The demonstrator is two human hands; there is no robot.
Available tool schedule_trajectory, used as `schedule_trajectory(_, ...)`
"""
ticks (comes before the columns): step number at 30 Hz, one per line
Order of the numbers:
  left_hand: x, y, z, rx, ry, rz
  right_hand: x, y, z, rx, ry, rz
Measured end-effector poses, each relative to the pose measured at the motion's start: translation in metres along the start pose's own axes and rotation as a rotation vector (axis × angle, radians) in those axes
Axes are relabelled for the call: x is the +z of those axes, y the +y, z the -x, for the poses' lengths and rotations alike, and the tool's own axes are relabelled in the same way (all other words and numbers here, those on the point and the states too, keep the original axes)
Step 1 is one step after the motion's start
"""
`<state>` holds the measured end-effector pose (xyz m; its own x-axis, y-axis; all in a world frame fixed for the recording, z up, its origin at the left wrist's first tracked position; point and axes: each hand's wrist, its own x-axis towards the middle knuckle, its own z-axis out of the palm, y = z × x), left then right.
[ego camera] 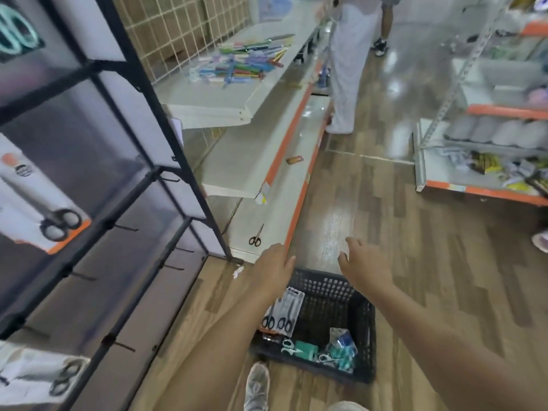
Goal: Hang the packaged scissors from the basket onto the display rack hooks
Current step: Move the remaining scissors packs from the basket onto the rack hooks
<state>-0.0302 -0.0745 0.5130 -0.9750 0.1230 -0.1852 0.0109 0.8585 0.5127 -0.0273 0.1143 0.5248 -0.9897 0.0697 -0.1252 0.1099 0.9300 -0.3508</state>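
A black plastic basket (363, 330) stands on the wooden floor below me. Inside it lie packaged scissors with black handles (284, 314) against the left wall and several teal-handled packs (332, 351) on the bottom. My left hand (274, 269) and my right hand (363, 269) both hover empty above the basket's far rim, fingers relaxed. The black display rack (98, 185) fills the left side, with bare hooks (126, 228) on its bars. A hung scissors pack (41, 203) sits at mid height and another pack (38, 378) low down.
White shelves with orange edges (267, 161) run beyond the rack; one carries a pile of coloured items (240, 65). Loose scissors (255, 237) lie on the bottom shelf. A person in white trousers (350, 63) stands in the aisle. Another shelving unit (486, 161) stands right. My shoe (257, 384) is beside the basket.
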Motion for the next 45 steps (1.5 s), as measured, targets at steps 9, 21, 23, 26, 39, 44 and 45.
schedule_trajectory(9, 0.026, -0.097, -0.034, -0.033, -0.122, -0.061, 0.106, -0.011, 0.004, 0.249, -0.131, -0.126)
schedule_trajectory(21, 0.273, -0.243, -0.072, -0.199, -0.387, 0.003, 0.374, 0.088, -0.028, 0.141, -0.322, 0.087)
schedule_trajectory(23, 0.325, -0.273, -0.082, -0.213, -0.382, 0.015, 0.432, 0.109, -0.037, 0.08, -0.33, 0.099)
schedule_trajectory(26, 0.396, -0.312, -0.102, -0.164, -0.372, -0.036, 0.517, 0.143, -0.056, 0.036, -0.335, 0.093)
schedule_trajectory(39, 0.56, -0.394, -0.246, -0.21, -0.176, -0.208, 0.676, 0.191, -0.194, -0.191, -0.265, 0.196)
schedule_trajectory(44, 0.571, -0.404, -0.248, -0.402, -0.248, -0.211, 0.711, 0.194, -0.191, -0.003, -0.343, 0.005)
schedule_trajectory(45, 0.572, -0.404, -0.246, -0.424, -0.265, -0.219, 0.717, 0.196, -0.188, 0.02, -0.356, -0.017)
